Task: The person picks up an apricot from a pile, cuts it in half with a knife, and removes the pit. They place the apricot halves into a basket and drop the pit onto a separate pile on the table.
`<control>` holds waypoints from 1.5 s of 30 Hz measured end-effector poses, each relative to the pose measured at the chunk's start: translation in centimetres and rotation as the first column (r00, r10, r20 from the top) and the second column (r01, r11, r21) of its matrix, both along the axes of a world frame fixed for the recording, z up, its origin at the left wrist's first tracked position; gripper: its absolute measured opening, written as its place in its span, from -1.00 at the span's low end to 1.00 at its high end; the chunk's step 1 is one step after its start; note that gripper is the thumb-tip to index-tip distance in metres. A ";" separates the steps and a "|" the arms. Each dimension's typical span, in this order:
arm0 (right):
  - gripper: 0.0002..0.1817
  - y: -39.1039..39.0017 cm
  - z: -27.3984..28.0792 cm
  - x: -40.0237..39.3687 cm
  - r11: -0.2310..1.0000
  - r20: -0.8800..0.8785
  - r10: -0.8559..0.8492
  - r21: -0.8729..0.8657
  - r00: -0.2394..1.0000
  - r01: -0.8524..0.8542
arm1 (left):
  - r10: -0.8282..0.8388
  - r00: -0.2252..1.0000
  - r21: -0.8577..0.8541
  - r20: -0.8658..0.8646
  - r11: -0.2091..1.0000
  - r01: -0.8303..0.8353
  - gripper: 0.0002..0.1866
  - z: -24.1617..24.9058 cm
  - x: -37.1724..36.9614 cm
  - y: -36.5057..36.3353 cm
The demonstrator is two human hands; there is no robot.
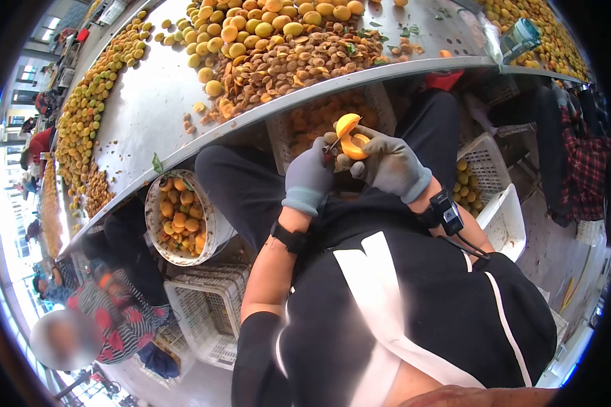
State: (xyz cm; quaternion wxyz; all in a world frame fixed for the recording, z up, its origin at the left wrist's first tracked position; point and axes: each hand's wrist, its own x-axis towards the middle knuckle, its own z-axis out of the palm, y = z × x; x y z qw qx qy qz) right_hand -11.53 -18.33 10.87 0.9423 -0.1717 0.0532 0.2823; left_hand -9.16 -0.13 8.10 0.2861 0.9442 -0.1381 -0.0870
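Both of my hands wear grey gloves and are raised over my lap, below the table edge. My right hand grips an orange apricot that is split open into two parts, one above the other. Close beside it, my left hand is closed around a small dark tool with a bit of red on it; its tip meets the fruit and its exact kind is hard to make out. Beneath my hands stands a crate with orange fruit pieces inside.
On the metal table lie whole apricots and a heap of brown pits. A white bucket of apricots stands by my left knee, above stacked crates. Another crate is at right. People sit on both sides.
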 end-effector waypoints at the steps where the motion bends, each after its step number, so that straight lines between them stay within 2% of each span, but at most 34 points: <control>1: -0.51 -0.1 -0.2 0.0 1.000 -0.003 -0.001 0.000 1.000 0.001 | -0.001 1.000 -0.048 0.001 0.999 0.001 -0.79 -0.1 -0.1 0.1; 3: -0.44 -0.3 -0.4 0.2 0.995 0.080 0.037 -0.095 0.996 -0.029 | 0.031 0.999 -0.091 -0.025 0.995 -0.033 -0.78 -0.3 0.0 0.2; 7: -0.48 -0.4 -0.3 0.3 0.988 0.085 0.046 -0.150 0.995 -0.033 | 0.106 0.990 -0.150 -0.092 0.981 -0.119 -0.83 -1.7 1.2 1.1; 9: -0.53 0.2 -0.4 0.4 0.881 0.102 -0.029 -0.468 0.994 0.073 | 0.114 0.988 -0.164 -0.100 0.978 -0.129 -0.85 -3.1 1.6 1.6; 13: -0.53 -0.3 -2.4 1.4 0.919 0.053 -0.064 -0.387 0.997 0.079 | 0.148 0.960 -0.266 -0.238 0.940 -0.211 -0.84 -3.9 1.6 1.9; 15: -0.59 -0.7 -2.6 2.0 0.993 -0.139 -0.080 -0.092 0.987 0.068 | 0.149 0.940 -0.308 -0.306 0.919 -0.246 -0.82 -4.4 1.4 2.1; 17: -0.58 -0.8 -4.1 2.4 0.990 -0.164 -0.106 -0.106 0.981 0.089 | 0.134 0.952 -0.384 -0.276 0.892 -0.237 -0.81 -4.7 1.3 2.2; 21: -0.57 -0.8 -6.8 3.1 0.970 -0.195 -0.184 -0.197 0.963 0.145 | 0.141 0.938 -0.373 -0.315 0.891 -0.260 -0.83 -5.3 1.4 2.3; 24: -0.57 -0.4 -6.5 3.8 0.962 -0.179 -0.193 -0.226 0.965 0.150 | 0.157 0.913 -0.343 -0.376 0.892 -0.294 -0.83 -3.8 1.4 2.0; 26: -0.60 0.3 -6.2 4.3 0.946 -0.156 -0.199 -0.286 0.967 0.149 | 0.151 0.885 -0.400 -0.441 0.850 -0.344 -0.85 -3.3 1.4 2.0; 28: -0.62 0.6 -7.4 4.9 0.927 -0.132 -0.205 -0.345 0.970 0.149 | 0.160 0.895 -0.404 -0.417 0.849 -0.340 -0.86 -5.6 1.6 2.7; 30: -0.76 0.6 -12.7 6.5 0.809 -0.039 -0.176 -0.575 0.984 0.122 | 0.164 0.905 -0.410 -0.393 0.850 -0.332 -0.86 -6.4 1.8 3.0; 31: -0.76 0.2 -14.8 7.6 0.808 -0.038 -0.179 -0.576 0.983 0.124 | 0.163 0.891 -0.468 -0.424 0.803 -0.370 -0.87 -6.1 1.8 3.0; 32: -0.83 -0.3 -16.8 8.7 0.374 0.287 0.215 -0.907 0.934 0.193 | 0.159 0.876 -0.522 -0.455 0.750 -0.407 -0.88 -5.8 1.7 3.0; 33: -0.89 -0.6 -17.6 9.4 -0.106 0.282 0.667 -0.880 0.690 0.463 | 0.157 0.877 -0.525 -0.453 0.748 -0.406 -0.88 -5.2 1.8 3.0; 34: -0.90 -0.2 -11.6 8.6 -0.223 0.300 0.743 -0.732 0.598 0.644 | 0.162 0.846 -0.508 -0.507 0.737 -0.446 -0.90 -4.5 1.7 3.0; 35: -0.90 -0.3 -12.6 8.4 -0.226 0.301 0.742 -0.730 0.599 0.645 | 0.165 0.813 -0.488 -0.558 0.727 -0.483 -0.89 -4.1 1.7 3.1; 37: -0.89 -0.9 -15.3 8.7 -0.199 0.309 0.759 -0.728 0.573 0.656 | 0.174 0.807 -0.486 -0.565 0.720 -0.496 -0.88 -4.0 1.7 3.4; 38: -0.88 -0.9 -14.6 8.2 -0.209 0.275 0.756 -0.759 0.594 0.617 | 0.182 0.797 -0.479 -0.576 0.715 -0.510 -0.88 -4.1 1.8 3.6; 39: -0.93 -0.2 -9.8 6.8 0.060 0.455 0.594 -0.848 0.664 0.526 | 0.161 0.812 -0.496 -0.560 0.720 -0.485 -0.88 -4.7 1.8 3.8; 40: -0.88 0.2 -11.9 7.5 0.419 0.112 0.109 -0.906 0.988 0.057 | 0.174 0.839 -0.506 -0.515 0.729 -0.462 -0.87 -5.8 1.8 4.1; 41: -0.81 0.4 -14.0 8.6 0.843 -0.482 -0.153 -0.519 0.863 -0.140 | 0.187 0.863 -0.512 -0.470 0.739 -0.439 -0.80 -6.7 1.9 4.3; 42: -0.81 0.4 -12.1 9.0 0.842 -0.466 -0.180 -0.528 0.866 -0.109 | 0.160 0.875 -0.525 -0.456 0.746 -0.410 -0.80 -7.3 2.0 4.3; 43: -0.77 0.3 -8.4 9.3 0.872 -0.227 -0.132 -0.489 0.965 0.004 | 0.152 0.926 -0.561 -0.345 0.758 -0.333 -0.81 -7.8 2.0 4.1; 44: -0.72 0.2 -5.0 9.5 0.901 0.029 -0.095 -0.423 0.995 0.098 | 0.144 0.962 -0.585 -0.232 0.769 -0.256 -0.83 -8.0 2.0 4.0; 45: -0.72 -0.7 -2.6 10.7 0.911 0.202 -0.040 -0.395 0.979 0.119 | 0.123 0.967 -0.588 -0.225 0.774 -0.235 -0.83 -7.0 2.2 3.7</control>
